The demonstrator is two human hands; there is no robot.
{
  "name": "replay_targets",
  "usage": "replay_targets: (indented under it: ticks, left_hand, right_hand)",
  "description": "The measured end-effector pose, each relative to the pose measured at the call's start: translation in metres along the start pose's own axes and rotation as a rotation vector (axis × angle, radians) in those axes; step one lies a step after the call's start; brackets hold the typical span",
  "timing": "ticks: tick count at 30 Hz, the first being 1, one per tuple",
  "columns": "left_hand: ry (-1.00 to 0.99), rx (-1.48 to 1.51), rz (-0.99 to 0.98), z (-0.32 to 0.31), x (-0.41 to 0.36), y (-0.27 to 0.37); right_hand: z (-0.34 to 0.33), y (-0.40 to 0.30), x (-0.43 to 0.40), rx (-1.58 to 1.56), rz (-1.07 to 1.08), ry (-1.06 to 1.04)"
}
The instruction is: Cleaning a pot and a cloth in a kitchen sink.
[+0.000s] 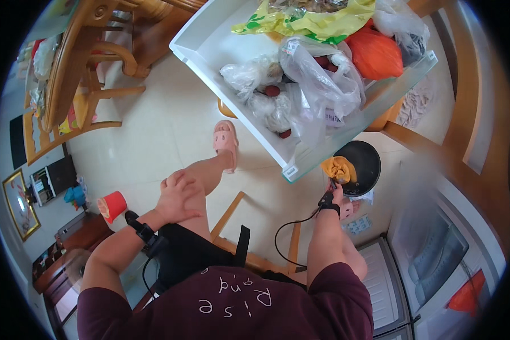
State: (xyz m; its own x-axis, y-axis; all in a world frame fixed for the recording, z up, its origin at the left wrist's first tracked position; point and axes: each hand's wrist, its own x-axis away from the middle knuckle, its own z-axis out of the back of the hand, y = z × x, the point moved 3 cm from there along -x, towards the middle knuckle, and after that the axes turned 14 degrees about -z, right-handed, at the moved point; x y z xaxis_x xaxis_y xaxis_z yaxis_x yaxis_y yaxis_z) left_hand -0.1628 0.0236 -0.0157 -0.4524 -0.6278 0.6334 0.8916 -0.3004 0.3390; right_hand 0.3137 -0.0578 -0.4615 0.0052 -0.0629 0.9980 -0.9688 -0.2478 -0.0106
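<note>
My left hand rests on my knee with its fingers spread, holding nothing. Down at the right, my right hand grips a bunched yellow-orange cloth at the rim of a black basin. Part of that hand's fingers is hidden by the cloth and the wrist strap. Before me stands a white refrigerator drawer with a clear front panel. Inside it lie a white plastic bag, smaller knotted clear bags, a red bag and a yellow-green bag.
Wooden stools partly show under the drawer and below me. A red bucket stands at the left, near wooden chairs. An open refrigerator is at the lower right. A cable hangs from my right wrist.
</note>
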Motion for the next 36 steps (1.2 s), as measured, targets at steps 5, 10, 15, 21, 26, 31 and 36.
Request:
replay_targets:
  ticks: [5,10,15,21,26,31,36]
  left_hand:
    - [-0.060,0.039,-0.027,-0.003,-0.003,0.009]
    - [-0.101,0.072,-0.036,-0.013,0.001,0.012]
    - [-0.099,0.118,-0.012,-0.020,0.023,0.011]
    - [-0.192,0.174,0.005,-0.019,0.024,0.010]
    - [-0.044,0.272,0.064,-0.008,0.041,-0.013]
    - [0.239,0.807,0.213,-0.064,0.056,-0.090]
    - [0.428,0.964,0.029,0.004,0.076,-0.131]
  right_hand:
    - [0.013,0.010,0.034,0.307,0.059,0.186]
    - [0.032,0.021,0.068,0.559,0.158,0.225]
    - [-0.016,0.074,0.160,1.015,0.193,0.152]
    - [-0.042,0.127,0.251,1.214,0.225,0.024]
    - [-0.079,0.190,0.323,1.379,0.167,0.091]
    - [-0.129,0.234,0.373,1.487,0.182,0.045]
    - [-0.207,0.266,0.430,1.713,0.292,-0.044]
